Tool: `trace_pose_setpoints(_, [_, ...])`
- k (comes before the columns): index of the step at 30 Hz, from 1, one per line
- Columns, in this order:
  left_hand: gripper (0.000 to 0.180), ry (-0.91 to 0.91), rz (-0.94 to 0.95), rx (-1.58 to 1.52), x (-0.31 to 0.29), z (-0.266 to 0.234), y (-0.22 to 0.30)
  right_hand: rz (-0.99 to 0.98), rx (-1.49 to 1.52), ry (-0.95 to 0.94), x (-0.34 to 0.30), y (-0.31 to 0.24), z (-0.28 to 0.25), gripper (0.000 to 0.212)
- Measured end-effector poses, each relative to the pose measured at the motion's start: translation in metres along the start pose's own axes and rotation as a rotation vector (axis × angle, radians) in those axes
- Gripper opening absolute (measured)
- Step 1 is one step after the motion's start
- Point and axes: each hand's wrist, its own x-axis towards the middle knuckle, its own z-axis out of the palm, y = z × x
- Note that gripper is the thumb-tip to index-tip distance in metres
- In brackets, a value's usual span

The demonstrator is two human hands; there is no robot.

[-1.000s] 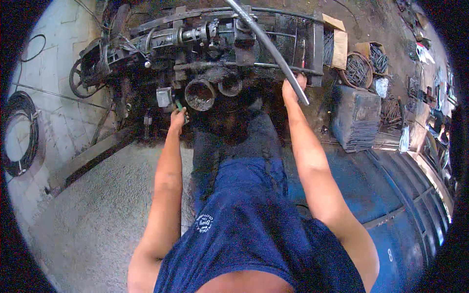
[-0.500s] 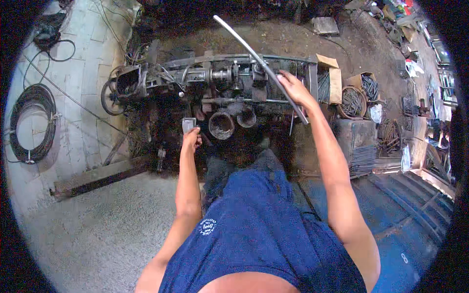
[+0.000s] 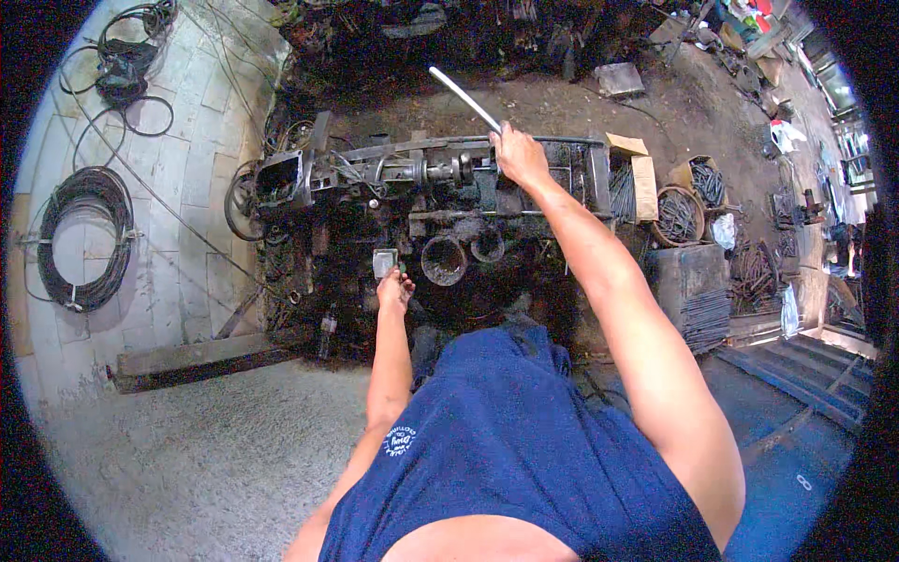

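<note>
My right hand [image 3: 518, 157] is closed around a metal rod [image 3: 464, 97] above the right part of a dark, greasy machine [image 3: 398, 171]. The bright end of the rod points away to the far left; the rest is hidden by my hand and forearm. My left hand [image 3: 395, 290], fingers curled, is at the lower edge of a small grey switch box [image 3: 384, 260] on the near side of the machine. A bit of green shows by its fingertips. Just right of that box is a round metal container [image 3: 444, 260], with a smaller one [image 3: 487, 245] beside it.
Right of the machine stand a cardboard box [image 3: 643, 185] of metal pieces, a basket [image 3: 676, 217] of bolts or rods, and a metal block or cabinet [image 3: 688, 272]. A wire coil [image 3: 82, 234] lies on the left floor. A long beam [image 3: 206, 354] lies near left.
My right hand has moved left and away from me along with the rod, whose near end is now hidden. My left hand stays at the switch box. The whole view has shifted slightly.
</note>
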Motion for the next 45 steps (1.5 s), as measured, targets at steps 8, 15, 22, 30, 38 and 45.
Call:
trace_pose_setpoints(8, [0.014, 0.119, 0.142, 0.341, -0.009, 0.009, -0.001, -0.001, -0.103, 0.022, -0.001, 0.0, 0.005, 0.04])
trace_pose_setpoints(15, [0.024, 0.259, 0.432, 0.855, 0.007, -0.003, -0.006, -0.158, -0.128, 0.205, -0.008, 0.008, 0.014, 0.042])
trace_pose_setpoints(22, [0.033, 0.441, 0.516, 1.175, 0.001, 0.007, -0.006, -0.113, -0.134, 0.147, -0.005, 0.011, 0.019, 0.039])
trace_pose_setpoints(30, [0.032, 0.34, 0.42, 1.123, 0.0, 0.013, -0.001, -0.067, -0.052, 0.127, -0.007, 0.008, 0.009, 0.034])
trace_pose_setpoints(38, [0.035, 0.342, 0.539, 1.226, 0.009, 0.0, -0.008, -0.048, -0.05, 0.08, -0.009, 0.0, -0.002, 0.028])
trace_pose_setpoints(45, [0.037, 0.389, 0.435, 1.262, -0.004, 0.013, -0.008, -0.031, -0.066, 0.069, -0.007, 0.002, 0.002, 0.032])
